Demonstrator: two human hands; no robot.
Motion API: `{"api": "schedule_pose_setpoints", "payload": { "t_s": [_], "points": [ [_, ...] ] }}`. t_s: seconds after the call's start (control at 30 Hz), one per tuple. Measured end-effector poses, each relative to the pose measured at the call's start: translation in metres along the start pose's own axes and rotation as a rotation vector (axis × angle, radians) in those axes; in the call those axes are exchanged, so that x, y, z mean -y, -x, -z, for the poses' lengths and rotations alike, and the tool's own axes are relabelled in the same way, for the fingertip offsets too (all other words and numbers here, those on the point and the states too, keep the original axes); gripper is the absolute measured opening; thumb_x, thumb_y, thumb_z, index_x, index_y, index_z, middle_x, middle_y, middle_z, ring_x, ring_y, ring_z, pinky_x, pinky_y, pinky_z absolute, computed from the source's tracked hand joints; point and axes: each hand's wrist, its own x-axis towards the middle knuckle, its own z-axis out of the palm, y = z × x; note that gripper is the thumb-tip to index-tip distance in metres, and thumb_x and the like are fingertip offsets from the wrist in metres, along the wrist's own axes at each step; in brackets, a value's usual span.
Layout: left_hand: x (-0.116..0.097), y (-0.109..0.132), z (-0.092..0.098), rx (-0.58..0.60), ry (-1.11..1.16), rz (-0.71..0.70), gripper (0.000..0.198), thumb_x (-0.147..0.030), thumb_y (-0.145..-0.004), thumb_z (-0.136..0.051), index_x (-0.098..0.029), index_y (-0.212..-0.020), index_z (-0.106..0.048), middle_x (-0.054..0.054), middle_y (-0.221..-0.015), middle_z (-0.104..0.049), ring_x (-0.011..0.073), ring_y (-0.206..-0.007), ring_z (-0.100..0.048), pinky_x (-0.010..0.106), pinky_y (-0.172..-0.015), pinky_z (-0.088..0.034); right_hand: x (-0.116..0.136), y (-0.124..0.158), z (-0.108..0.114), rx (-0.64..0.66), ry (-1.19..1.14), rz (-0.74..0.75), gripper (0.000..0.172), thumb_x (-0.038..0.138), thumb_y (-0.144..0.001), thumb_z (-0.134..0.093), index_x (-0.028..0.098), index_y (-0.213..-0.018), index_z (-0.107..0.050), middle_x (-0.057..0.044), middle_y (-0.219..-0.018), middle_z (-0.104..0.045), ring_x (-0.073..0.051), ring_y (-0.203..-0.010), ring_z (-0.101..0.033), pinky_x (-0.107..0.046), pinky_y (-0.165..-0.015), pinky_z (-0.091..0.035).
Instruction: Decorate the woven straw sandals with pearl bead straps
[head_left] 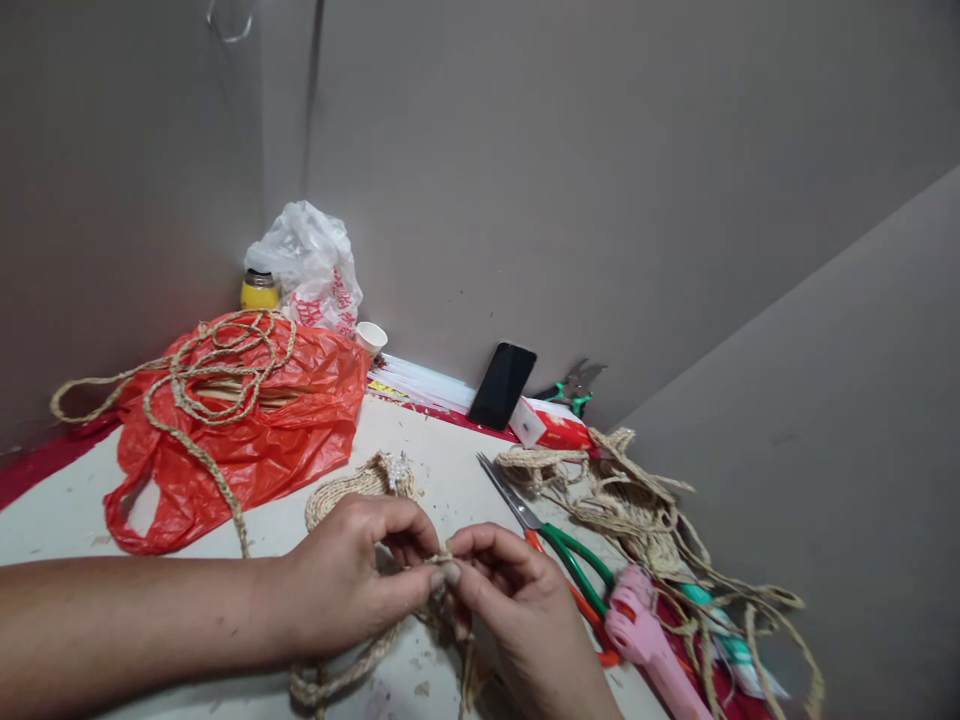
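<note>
My left hand (352, 575) and my right hand (517, 600) meet low in the middle of the view, fingers pinched together on a braided straw rope (352, 672). The rope's end sits between both thumbs and forefingers and trails down under my left wrist. A small woven straw piece (352, 488) lies on the white table just behind my left hand. More of the braided rope (217, 375) lies coiled on a red plastic bag (255, 440) at the left.
Scissors with green and orange handles (555, 545) and a pink glue gun (645, 635) lie right of my hands, beside a heap of straw scraps (637, 505). A black phone (502, 385), green pliers (574, 385), paper cup (371, 337), white bag (311, 262) and yellow jar (259, 290) stand against the grey walls.
</note>
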Motion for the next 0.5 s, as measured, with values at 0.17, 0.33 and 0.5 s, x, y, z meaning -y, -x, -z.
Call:
{"api": "schedule_pose_setpoints", "payload": {
  "t_s": [0.17,0.33,0.5],
  "points": [
    [0.003,0.000,-0.001,0.007,0.057,0.059,0.005,-0.019,-0.076,-0.064,-0.014,-0.075,-0.066,0.000,-0.067,-0.067,0.0109,-0.062,-0.060,0.019,-0.060,-0.047,-0.004,-0.001,0.002,-0.006,0.022,0.018,0.027,0.034,-0.062,-0.083,0.015,-0.070,-0.065,0.004,-0.047,-0.057,-0.006,-0.038,-0.047,-0.016,-0.039,-0.040],
    [0.007,0.002,-0.001,-0.016,-0.040,-0.022,0.007,-0.016,-0.078,-0.061,-0.014,-0.074,-0.067,0.000,-0.065,-0.067,0.0097,-0.060,-0.059,0.017,-0.059,-0.046,-0.002,0.000,0.000,-0.011,0.042,0.043,0.025,0.033,-0.064,-0.082,0.016,-0.071,-0.066,0.004,-0.049,-0.057,-0.006,-0.041,-0.048,-0.016,-0.041,-0.041],
    [0.008,0.003,0.001,-0.054,-0.134,-0.163,0.006,-0.011,-0.077,-0.061,-0.013,-0.074,-0.066,0.000,-0.067,-0.068,0.0091,-0.062,-0.061,0.016,-0.062,-0.045,0.006,0.004,-0.007,-0.017,-0.009,0.048,0.028,0.035,-0.060,-0.084,0.016,-0.074,-0.068,0.003,-0.057,-0.059,-0.007,-0.045,-0.049,-0.016,-0.043,-0.042]
  ]
}}
